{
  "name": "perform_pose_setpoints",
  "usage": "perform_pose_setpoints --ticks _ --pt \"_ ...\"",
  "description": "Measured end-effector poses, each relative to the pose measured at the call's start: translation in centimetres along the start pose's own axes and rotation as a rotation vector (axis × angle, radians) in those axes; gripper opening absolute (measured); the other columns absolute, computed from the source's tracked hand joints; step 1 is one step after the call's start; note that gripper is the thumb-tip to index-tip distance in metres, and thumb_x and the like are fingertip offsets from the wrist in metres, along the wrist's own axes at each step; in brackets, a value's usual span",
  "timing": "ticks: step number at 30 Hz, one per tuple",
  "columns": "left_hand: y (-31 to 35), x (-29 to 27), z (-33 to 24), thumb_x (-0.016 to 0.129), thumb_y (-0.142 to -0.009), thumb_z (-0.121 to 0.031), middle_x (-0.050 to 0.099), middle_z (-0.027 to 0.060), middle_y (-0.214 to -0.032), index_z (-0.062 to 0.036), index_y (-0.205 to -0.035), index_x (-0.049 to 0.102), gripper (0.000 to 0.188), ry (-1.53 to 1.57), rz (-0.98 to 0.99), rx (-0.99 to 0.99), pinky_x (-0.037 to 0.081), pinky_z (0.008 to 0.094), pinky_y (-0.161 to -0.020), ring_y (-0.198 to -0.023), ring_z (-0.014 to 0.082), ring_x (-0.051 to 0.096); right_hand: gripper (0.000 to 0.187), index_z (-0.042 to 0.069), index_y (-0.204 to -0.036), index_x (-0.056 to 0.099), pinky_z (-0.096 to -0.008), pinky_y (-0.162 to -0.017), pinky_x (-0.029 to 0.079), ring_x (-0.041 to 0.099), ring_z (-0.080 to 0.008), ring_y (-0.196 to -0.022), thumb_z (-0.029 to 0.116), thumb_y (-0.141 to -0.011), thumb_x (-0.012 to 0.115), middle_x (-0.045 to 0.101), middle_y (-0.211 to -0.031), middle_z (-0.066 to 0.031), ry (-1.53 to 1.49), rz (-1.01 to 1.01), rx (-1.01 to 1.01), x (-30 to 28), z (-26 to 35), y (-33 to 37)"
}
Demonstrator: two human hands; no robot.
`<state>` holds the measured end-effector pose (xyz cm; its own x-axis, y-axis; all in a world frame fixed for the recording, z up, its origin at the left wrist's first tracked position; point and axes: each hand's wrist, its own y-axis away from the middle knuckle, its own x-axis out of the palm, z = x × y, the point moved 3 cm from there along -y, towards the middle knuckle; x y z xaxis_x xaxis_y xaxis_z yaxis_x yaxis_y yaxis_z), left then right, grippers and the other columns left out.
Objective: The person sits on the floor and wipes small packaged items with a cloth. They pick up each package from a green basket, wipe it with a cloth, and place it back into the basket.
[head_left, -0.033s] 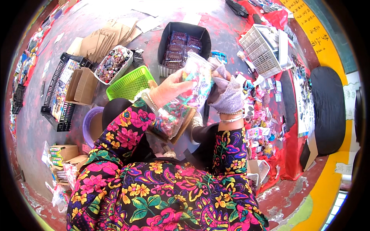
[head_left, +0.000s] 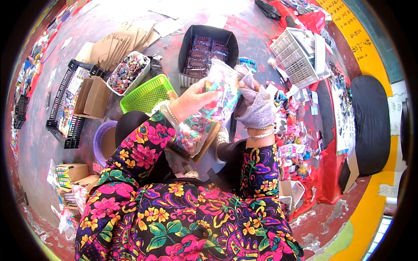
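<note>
A clear plastic bag point(head_left: 223, 89) full of small bright-coloured pieces is held up in front of me. My left hand point(head_left: 193, 103) grips it from the left, thumb and fingers closed on the plastic. On its right side is my right hand point(head_left: 256, 106), in a greyish-lilac knit glove with bare fingertips. Those fingers are curled in close to the bag's edge; what they pinch, if anything, is hidden. Below the bag, between my knees, a cardboard box point(head_left: 209, 141) lined with clear plastic holds more colourful small pieces point(head_left: 188, 141).
Ahead stands a dark bin point(head_left: 187, 50) of brown packets. To the left are a green basket point(head_left: 146, 93), a white basket of hair ties point(head_left: 129, 71), a black crate point(head_left: 56, 108) and a purple basin point(head_left: 101, 141). Small accessories point(head_left: 296, 130) pile at right, below a grey-white crate point(head_left: 294, 58).
</note>
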<state>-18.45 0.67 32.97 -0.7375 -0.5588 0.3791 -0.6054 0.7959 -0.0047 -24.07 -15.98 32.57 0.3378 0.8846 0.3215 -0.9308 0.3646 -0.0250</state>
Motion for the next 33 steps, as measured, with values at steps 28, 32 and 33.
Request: perform_pose_setpoints --ticks 28,32,33 --pt "-0.1 0.0 1.2 0.067 -0.077 -0.002 0.058 -0.0012 -0.094 -0.0024 -0.117 0.049 0.044 -0.143 0.074 -0.028 0.044 0.0214 -0.072 -0.08 0.005 0.053 0.038 0.0 -0.115 0.05 -0.0306 -0.074 0.047 0.061 -0.0212 -0.082 0.021 -0.084 0.059 0.062 -0.096 -0.011 0.481 0.195 -0.006 3.4 2.4 0.8" --pt "0.3 -0.7 1.4 0.068 -0.076 -0.001 0.056 -0.0026 -0.094 -0.0028 -0.117 0.049 0.045 -0.266 0.111 -0.062 0.044 0.022 -0.076 -0.083 0.0051 0.052 0.029 0.001 -0.108 0.054 -0.029 -0.071 0.047 0.061 -0.018 -0.081 0.017 -0.085 0.059 0.063 -0.094 -0.0078 0.798 0.176 -0.04 3.9 1.9 1.0" --pt "0.0 -0.5 1.6 0.068 -0.076 -0.001 0.056 -0.0025 -0.095 -0.0029 -0.117 0.049 0.045 -0.245 0.129 -0.074 0.044 0.0221 -0.076 -0.083 0.0051 0.053 0.026 0.001 -0.106 0.055 -0.0285 -0.072 0.048 0.061 -0.0169 -0.082 0.016 -0.085 0.058 0.063 -0.094 -0.0069 0.933 0.149 -0.033 4.3 3.6 1.6"
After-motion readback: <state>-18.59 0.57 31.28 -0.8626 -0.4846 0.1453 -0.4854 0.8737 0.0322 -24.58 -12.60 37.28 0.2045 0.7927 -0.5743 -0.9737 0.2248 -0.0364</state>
